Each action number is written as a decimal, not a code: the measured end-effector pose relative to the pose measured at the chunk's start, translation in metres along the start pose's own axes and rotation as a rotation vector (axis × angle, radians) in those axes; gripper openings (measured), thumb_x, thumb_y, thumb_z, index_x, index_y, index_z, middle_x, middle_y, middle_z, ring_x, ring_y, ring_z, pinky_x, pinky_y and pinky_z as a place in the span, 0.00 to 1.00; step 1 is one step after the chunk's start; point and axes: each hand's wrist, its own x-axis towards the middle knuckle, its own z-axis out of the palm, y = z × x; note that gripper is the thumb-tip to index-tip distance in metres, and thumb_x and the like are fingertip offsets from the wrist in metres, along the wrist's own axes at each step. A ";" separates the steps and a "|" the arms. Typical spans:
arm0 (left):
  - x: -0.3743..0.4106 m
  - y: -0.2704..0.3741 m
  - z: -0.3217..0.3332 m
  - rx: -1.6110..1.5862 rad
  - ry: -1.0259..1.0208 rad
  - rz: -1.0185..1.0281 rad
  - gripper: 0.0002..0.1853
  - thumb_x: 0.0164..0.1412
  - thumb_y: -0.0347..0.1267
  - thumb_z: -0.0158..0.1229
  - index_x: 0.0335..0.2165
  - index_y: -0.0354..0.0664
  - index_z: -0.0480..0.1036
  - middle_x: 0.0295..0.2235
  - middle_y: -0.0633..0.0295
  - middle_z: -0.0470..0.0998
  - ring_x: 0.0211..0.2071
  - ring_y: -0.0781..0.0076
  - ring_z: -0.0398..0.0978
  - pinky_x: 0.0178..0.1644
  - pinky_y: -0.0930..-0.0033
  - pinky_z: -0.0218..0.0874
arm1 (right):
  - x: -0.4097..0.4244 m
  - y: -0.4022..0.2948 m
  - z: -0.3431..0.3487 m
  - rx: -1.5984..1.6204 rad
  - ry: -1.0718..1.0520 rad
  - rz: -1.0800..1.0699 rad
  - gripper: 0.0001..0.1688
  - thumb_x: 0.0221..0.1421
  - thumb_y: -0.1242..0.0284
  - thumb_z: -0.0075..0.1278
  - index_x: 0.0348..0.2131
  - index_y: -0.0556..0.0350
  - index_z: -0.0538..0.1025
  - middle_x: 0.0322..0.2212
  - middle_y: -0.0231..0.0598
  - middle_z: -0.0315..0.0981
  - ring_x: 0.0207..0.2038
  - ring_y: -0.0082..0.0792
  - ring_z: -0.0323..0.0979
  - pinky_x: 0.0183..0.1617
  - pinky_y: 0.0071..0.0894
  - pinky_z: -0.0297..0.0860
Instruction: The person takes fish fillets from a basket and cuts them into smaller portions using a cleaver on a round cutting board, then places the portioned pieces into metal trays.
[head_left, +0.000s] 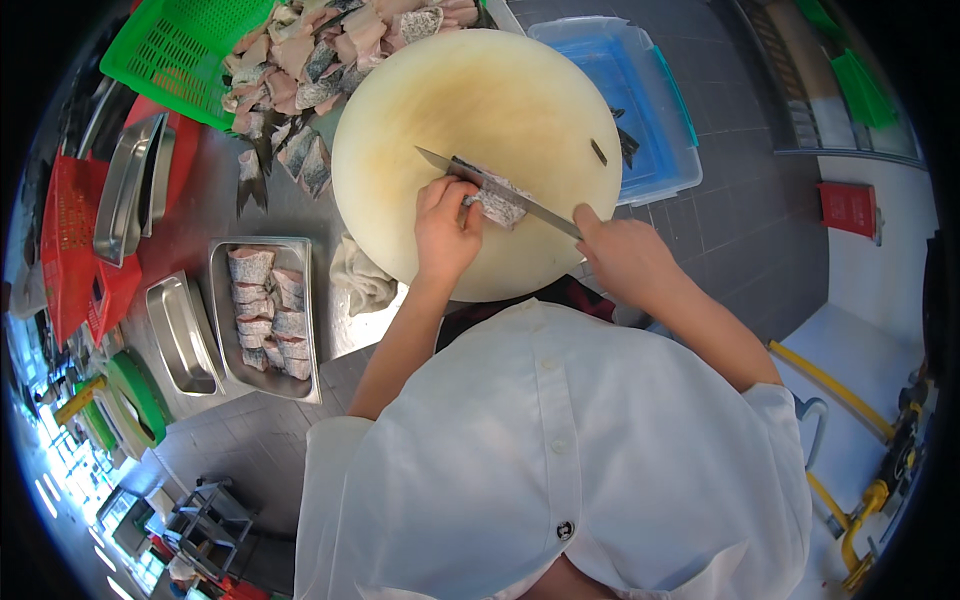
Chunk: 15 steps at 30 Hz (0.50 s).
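On a round, pale cutting board (480, 97) lies a piece of fish with speckled skin (501, 204). My right hand (628, 255) grips the handle of a long-bladed knife (551, 217), whose blade lies across the fish and points to the upper left. The fingertips of my left hand (450, 229) are curled against the fish's left end, beside the blade, and hold it on the board. A small dark strip (598, 152) lies near the board's right edge. How deep the blade sits in the fish cannot be told.
Many fish pieces (307, 60) are heaped behind the board, by a green plastic basket (161, 56). Left stand a steel tray (315, 330) of fish pieces, a steel pan (184, 334) and a crumpled cloth (361, 277). A clear plastic tub (660, 176) with dark scraps is at right.
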 end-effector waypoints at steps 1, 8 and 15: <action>0.001 0.000 0.001 -0.009 -0.002 0.016 0.11 0.46 0.21 0.60 0.32 0.43 0.74 0.38 0.59 0.73 0.40 0.56 0.70 0.41 0.63 0.67 | 0.006 0.003 0.008 0.016 0.060 -0.023 0.14 0.56 0.71 0.47 0.38 0.58 0.62 0.19 0.50 0.72 0.26 0.56 0.72 0.30 0.53 0.66; -0.003 -0.009 -0.003 -0.072 -0.005 0.001 0.10 0.47 0.19 0.59 0.31 0.41 0.74 0.38 0.58 0.73 0.40 0.56 0.71 0.42 0.64 0.67 | 0.026 -0.013 0.003 0.041 0.047 -0.007 0.13 0.56 0.71 0.47 0.38 0.58 0.62 0.19 0.50 0.72 0.27 0.56 0.72 0.30 0.53 0.66; -0.007 -0.009 -0.001 -0.031 0.045 0.046 0.06 0.49 0.21 0.58 0.29 0.40 0.74 0.35 0.58 0.73 0.40 0.55 0.71 0.42 0.61 0.66 | -0.005 -0.003 -0.005 -0.058 -0.026 -0.021 0.13 0.56 0.71 0.47 0.39 0.57 0.62 0.19 0.49 0.72 0.26 0.55 0.72 0.29 0.52 0.66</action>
